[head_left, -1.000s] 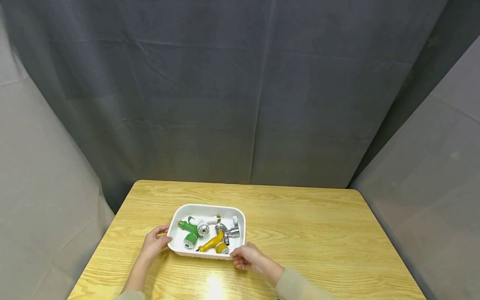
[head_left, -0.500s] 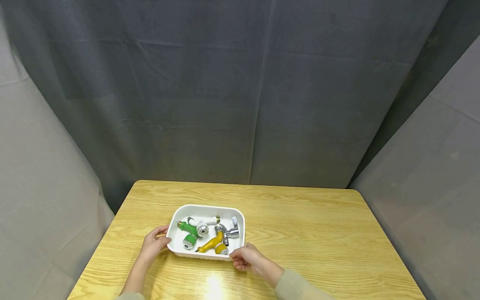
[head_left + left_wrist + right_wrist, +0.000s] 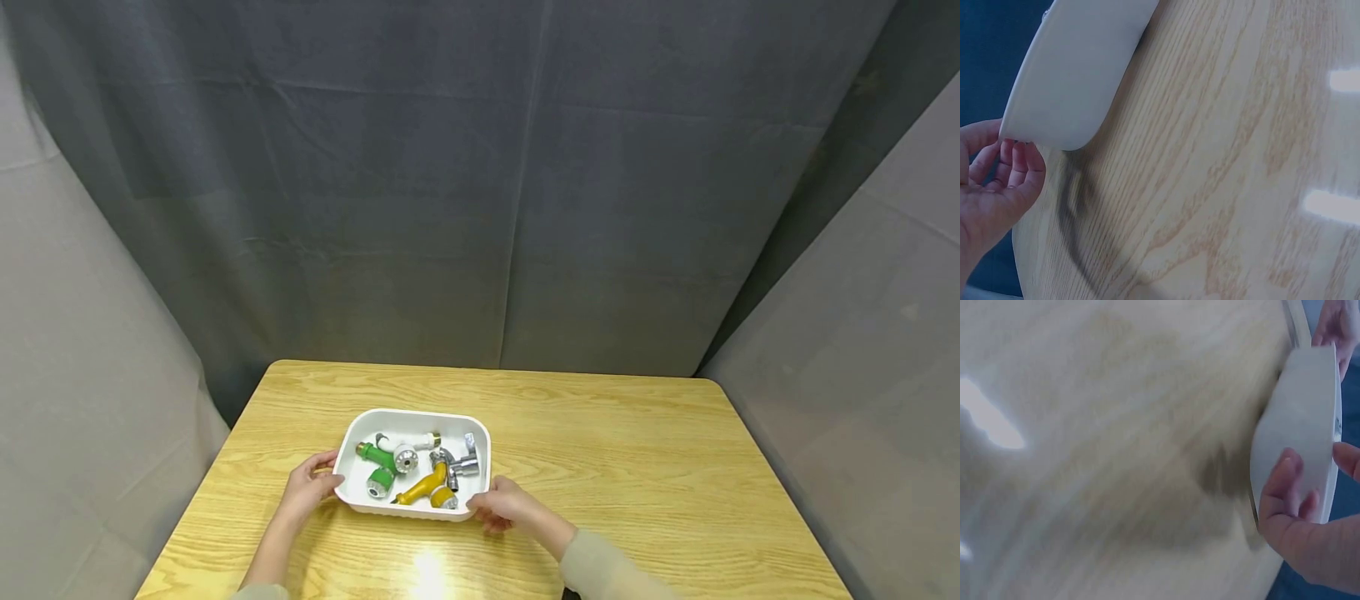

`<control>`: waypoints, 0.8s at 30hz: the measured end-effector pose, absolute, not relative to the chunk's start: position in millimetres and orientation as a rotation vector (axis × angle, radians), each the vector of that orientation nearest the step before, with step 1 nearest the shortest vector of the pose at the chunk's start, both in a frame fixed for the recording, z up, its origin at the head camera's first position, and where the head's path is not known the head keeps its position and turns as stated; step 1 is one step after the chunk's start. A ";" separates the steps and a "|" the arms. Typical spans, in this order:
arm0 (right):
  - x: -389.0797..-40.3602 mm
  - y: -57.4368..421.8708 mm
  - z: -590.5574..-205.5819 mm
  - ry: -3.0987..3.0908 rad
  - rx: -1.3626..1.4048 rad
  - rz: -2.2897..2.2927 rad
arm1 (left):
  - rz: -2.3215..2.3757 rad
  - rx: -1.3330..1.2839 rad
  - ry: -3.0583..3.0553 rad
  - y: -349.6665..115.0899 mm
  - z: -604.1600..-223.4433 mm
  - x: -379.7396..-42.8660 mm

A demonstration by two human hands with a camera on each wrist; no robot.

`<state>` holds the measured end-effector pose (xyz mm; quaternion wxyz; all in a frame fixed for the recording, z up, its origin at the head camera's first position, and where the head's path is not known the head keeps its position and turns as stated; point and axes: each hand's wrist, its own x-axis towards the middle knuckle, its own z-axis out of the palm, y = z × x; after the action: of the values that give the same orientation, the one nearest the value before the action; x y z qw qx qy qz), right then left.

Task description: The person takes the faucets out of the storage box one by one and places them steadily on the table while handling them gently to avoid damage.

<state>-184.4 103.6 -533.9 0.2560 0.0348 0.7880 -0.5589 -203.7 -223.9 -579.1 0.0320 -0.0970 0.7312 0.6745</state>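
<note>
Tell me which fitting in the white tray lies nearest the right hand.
The yellow fitting: its round end lies closest to the right hand. The green fitting, white fitting and chrome fitting lie farther off.

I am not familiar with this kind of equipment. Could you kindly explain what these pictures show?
There is no machine here: a person works with two bare hands. The wide picture comes from a camera on the head, looking forward and down. The two closer ones come from cameras on the wrists.

At the wooden table, the left hand and right hand hold a white tray near its two ends. Inside lie a green fitting, a white fitting, a yellow fitting and a silver fitting, resembling taps. I cannot tell whether the tray fully rests on the table.
</note>
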 end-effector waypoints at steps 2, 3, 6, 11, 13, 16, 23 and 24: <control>-190.0 108.4 -530.4 2.209 0.028 -1.419 | 2.070 -0.313 2.247 -224.2 -578.6 -204.3; -193.2 110.7 -528.8 2.248 -0.001 -1.366 | 2.073 -0.324 2.241 -224.2 -578.1 -204.6; -202.6 116.7 -525.9 2.366 -0.033 -1.241 | 2.078 -0.347 2.226 -224.1 -576.1 -205.6; -218.5 121.0 -524.6 2.518 -0.047 -1.212 | 2.089 -0.375 2.205 -225.2 -575.9 -207.6; -224.3 121.0 -523.6 2.581 -0.089 -1.217 | 2.103 -0.372 2.176 -226.2 -575.3 -207.6; -231.5 119.4 -521.5 2.690 -0.193 -1.197 | 2.128 -0.370 2.112 -228.4 -575.5 -208.9; -246.8 107.4 -516.1 2.777 -0.574 -1.246 | 2.143 -0.339 2.023 -234.3 -578.2 -210.8; -248.5 104.5 -515.4 2.762 -0.607 -1.255 | 2.151 -0.338 2.011 -234.7 -578.6 -210.6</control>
<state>-248.5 104.5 -515.4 0.0237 -0.1962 0.8925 -0.4055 -210.6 -234.7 -578.6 0.0884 -0.1136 0.6758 0.7229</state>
